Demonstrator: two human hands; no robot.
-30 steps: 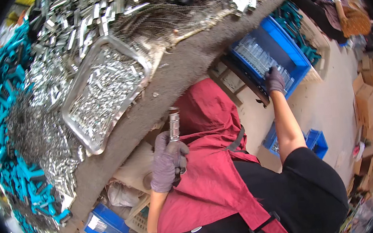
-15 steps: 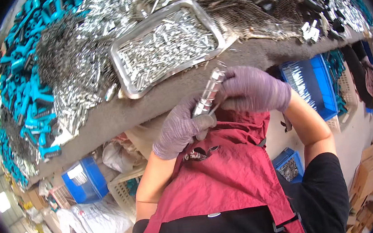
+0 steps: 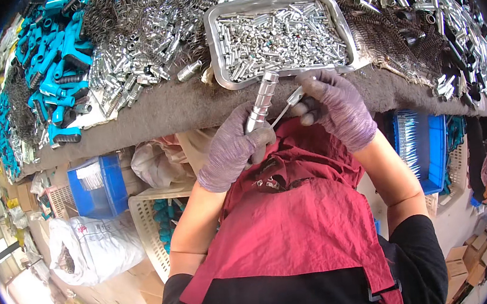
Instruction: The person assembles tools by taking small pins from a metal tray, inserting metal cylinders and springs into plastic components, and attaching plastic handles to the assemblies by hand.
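Observation:
My left hand (image 3: pixel 232 148), in a greyish-purple glove, is wrapped round the lower part of a shiny metal tube (image 3: pixel 263 103). A coil spring appears to wind round this tube, which leans upward to the right. Beside it, my gloved right hand (image 3: pixel 339 105) pinches a thin metal rod with a thicker sleeve-like end (image 3: pixel 294 98). The rod's thin end slants down toward my left fingers; whether it touches them I cannot tell. Just beyond both hands lies a metal tray (image 3: pixel 220 71) full of small silver pins and sleeves.
Springs (image 3: pixel 388 36), metal tubes (image 3: pixel 144 52) and teal pistol-shaped handles (image 3: pixel 61 82) are heaped across the grey cloth-covered bench (image 3: pixel 174 112). Below its edge are a blue bin (image 3: pixel 118 186) at left, a blue crate (image 3: pixel 434 156) at right and a white sack (image 3: pixel 105 244).
The view has shifted, so the tray appears farther right. My right hand has drawn away from the tube's upper part, and the thin rod in its fingers now shows plainly.

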